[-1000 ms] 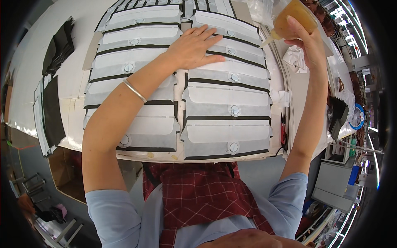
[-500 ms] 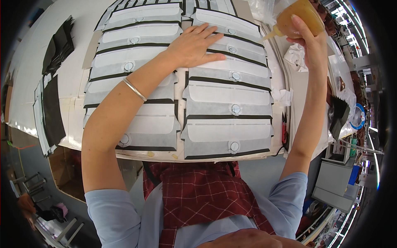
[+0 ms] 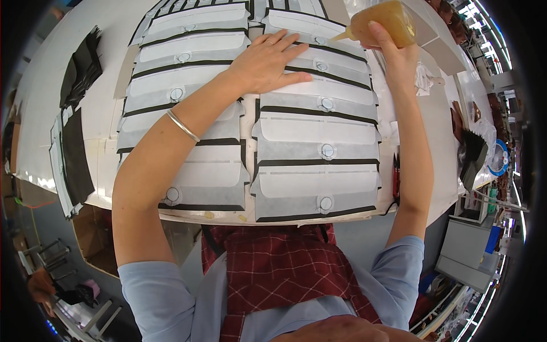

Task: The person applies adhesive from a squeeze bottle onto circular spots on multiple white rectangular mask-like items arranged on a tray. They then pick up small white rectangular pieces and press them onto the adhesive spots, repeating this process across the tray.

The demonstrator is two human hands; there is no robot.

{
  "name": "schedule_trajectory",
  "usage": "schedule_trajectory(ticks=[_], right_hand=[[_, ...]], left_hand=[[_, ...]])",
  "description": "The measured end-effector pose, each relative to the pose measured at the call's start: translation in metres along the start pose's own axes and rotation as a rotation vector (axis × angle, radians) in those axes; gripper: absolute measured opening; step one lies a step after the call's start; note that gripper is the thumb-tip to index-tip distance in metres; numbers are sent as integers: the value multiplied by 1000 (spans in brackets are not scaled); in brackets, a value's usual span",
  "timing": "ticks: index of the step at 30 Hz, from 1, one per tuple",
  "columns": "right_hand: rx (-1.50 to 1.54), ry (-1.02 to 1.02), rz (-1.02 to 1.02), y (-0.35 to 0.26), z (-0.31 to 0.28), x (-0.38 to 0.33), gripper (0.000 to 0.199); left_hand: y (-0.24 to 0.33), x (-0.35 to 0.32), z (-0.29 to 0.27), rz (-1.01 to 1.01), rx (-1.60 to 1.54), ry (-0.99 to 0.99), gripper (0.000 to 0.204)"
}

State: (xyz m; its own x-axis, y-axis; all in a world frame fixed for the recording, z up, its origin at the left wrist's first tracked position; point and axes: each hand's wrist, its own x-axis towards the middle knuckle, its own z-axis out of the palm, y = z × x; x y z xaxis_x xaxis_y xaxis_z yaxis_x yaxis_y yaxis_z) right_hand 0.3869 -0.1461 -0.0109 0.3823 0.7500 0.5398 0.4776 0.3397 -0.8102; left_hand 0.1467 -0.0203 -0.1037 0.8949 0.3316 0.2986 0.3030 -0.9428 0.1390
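Two columns of overlapping white panels (image 3: pixel 316 134) with black edges and round snap buttons lie on a white table (image 3: pixel 108 159). My left hand (image 3: pixel 268 60) rests flat on the panels near the middle seam, fingers spread. My right hand (image 3: pixel 393 54) is raised at the far right and grips a squeeze bottle (image 3: pixel 379 23) of amber liquid. The bottle's nozzle points left and down toward the upper right panels.
Black fabric pieces (image 3: pixel 77 148) lie at the table's left edge, with more (image 3: pixel 82 68) farther back. A red pen (image 3: pixel 395 174) lies by the right column. A crumpled white cloth (image 3: pixel 424 80) sits behind my right hand. A small blue fan (image 3: pixel 498 159) stands at far right.
My right hand has shifted the bottle slightly left and lower, closer to the upper right panels. My left hand stays pressed on the panels.
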Motion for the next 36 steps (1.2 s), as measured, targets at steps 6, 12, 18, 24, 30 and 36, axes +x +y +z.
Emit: schedule_trajectory(ticks=[6,12,18,24,30,36], right_hand=[[54,-3,-7,15,14,0,38],[17,-3,-7,22,19,4,39],[-60,87,58,13,31,1,31],[-39,116,103,5,37,0,29],[-44,-8,25,21,18,3,39],[65,55,31,32,28,10,39]], left_hand=[[1,0,0,7,-8,12,79],[0,0,1,19,2,38,78],[0,0,2,24,0,45,78],[0,0,2,20,3,36,78],[-1,1,3,17,12,35,79],[0,0,3,17,13,33,79]])
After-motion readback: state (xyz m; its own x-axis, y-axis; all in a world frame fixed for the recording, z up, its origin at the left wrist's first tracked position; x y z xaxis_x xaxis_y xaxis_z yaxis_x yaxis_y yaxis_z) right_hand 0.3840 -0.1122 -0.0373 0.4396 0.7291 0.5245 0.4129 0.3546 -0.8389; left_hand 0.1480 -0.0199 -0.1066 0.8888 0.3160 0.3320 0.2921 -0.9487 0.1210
